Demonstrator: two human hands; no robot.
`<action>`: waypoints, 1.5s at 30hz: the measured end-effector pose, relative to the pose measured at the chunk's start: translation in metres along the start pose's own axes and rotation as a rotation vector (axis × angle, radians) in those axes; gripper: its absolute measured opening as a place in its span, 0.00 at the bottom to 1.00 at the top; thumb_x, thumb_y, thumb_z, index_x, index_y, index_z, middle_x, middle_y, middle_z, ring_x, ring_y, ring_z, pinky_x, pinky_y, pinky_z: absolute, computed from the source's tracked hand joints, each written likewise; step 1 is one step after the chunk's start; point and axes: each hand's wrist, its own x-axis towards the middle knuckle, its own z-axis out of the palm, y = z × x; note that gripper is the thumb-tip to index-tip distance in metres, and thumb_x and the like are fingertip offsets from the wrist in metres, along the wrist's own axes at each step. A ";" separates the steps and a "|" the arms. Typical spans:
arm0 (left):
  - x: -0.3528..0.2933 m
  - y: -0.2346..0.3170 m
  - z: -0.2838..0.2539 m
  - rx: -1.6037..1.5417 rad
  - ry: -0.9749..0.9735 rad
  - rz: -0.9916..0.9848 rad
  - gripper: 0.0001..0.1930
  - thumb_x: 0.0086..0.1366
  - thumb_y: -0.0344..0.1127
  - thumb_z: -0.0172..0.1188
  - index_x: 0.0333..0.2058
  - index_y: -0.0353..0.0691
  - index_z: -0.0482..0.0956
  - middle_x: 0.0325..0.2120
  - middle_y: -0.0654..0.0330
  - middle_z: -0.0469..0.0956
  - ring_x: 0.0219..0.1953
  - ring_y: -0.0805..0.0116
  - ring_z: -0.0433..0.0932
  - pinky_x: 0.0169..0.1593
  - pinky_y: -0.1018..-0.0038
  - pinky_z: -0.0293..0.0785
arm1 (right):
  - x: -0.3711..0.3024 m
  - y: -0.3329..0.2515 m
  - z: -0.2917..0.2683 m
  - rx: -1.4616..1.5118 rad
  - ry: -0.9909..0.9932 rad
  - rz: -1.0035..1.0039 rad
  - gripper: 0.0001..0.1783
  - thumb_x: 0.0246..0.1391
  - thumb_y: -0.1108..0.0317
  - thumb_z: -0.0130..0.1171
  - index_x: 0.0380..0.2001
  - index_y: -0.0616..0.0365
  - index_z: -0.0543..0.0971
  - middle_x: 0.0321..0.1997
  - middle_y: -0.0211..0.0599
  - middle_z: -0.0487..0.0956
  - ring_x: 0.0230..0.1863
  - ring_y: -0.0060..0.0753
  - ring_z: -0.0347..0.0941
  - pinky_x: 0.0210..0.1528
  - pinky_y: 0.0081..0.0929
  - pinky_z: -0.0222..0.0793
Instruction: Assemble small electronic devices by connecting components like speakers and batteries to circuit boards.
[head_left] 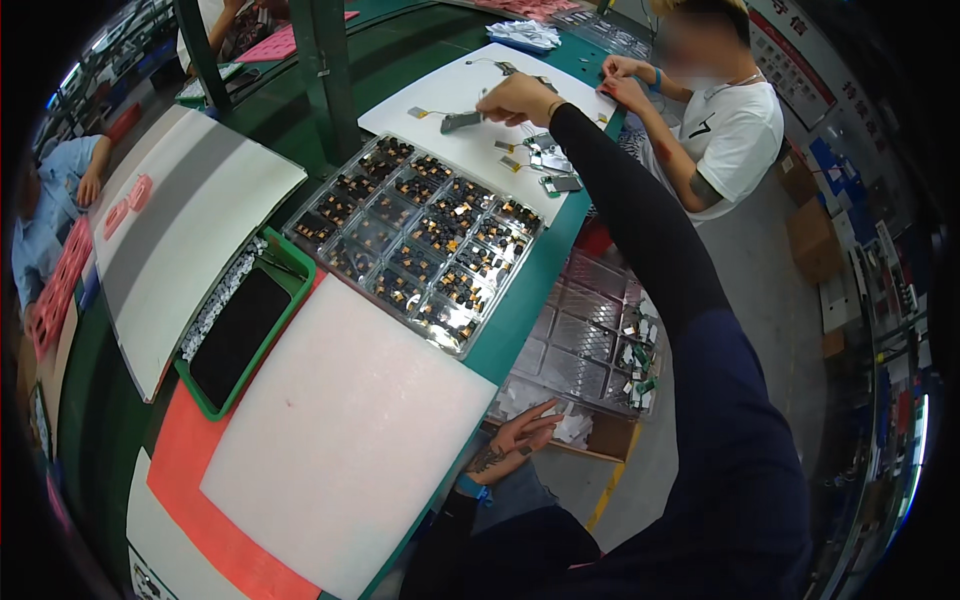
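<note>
Fingers of the right hand (517, 98) were pinched shut on a small part, too small to make out, just above one dark flat component (460, 121) lying on the far white sheet (440, 85). Several small metal pieces (545, 160) lay scattered near that hand, too many and too small to count. The left hand (515, 437) hung below the counter (520, 300) edge, its grip open, fingers spread and holding nothing. Between the two hands sat one clear tray (418, 238) with rows of compartments holding small dark-and-gold parts. Nearer lay one large white board (345, 440) and one green tray (248, 330). Another person's two hands (622, 82) worked at the far sheet's edge.
</note>
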 end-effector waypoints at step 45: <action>0.009 -0.011 -0.005 -0.002 0.200 -0.046 0.27 0.73 0.35 0.60 0.67 0.36 0.67 0.57 0.48 0.78 0.57 0.63 0.79 0.63 0.73 0.73 | -0.384 0.346 -0.030 1.257 0.422 0.646 0.06 0.62 0.77 0.57 0.42 0.68 0.78 0.41 0.53 0.82 0.40 0.42 0.83 0.44 0.32 0.85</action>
